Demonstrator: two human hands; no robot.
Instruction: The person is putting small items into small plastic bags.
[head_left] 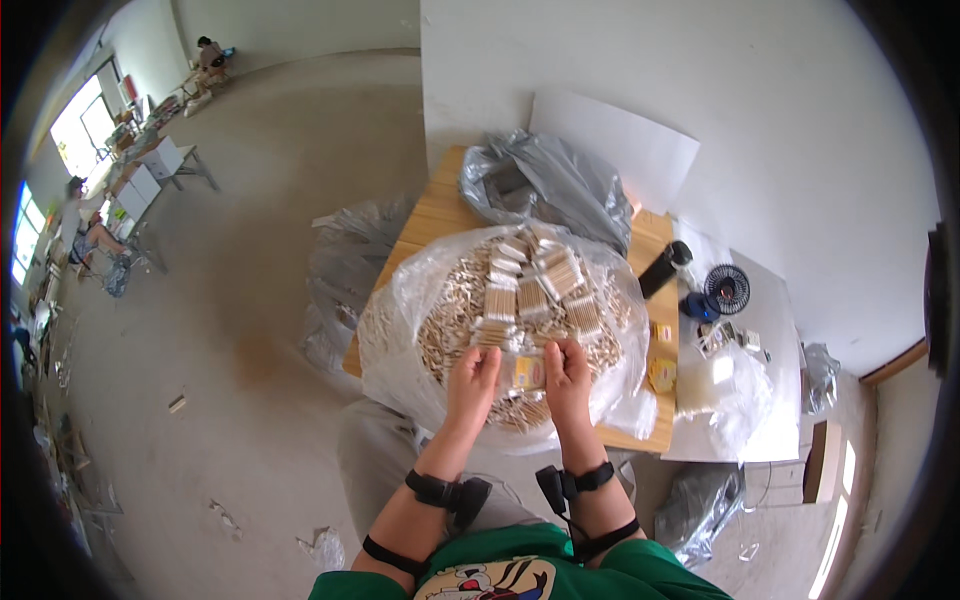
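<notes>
Between my hands is a small clear packet [526, 372] with a yellow label, held out flat over a big heap of loose cotton swabs [455, 300]. My left hand [474, 385] pinches its left end. On its right end, the thumb and fingers of my right hand [568, 380] are closed. The heap fills a large clear plastic bag [388, 345], whose mouth is spread wide on a wooden table [425, 215]. Several small packs of cotton swabs [500, 302] lie in rows on top, just beyond my fingers. What the held packet contains is too small to tell.
A grey plastic bag [590, 180] lies at the table's back. Along the right stand a black bottle [666, 268] and a small fan [727, 290]; yellow cards [661, 375] lie nearer. More grey bags [345, 270] rest left of the table. Two people sit far left.
</notes>
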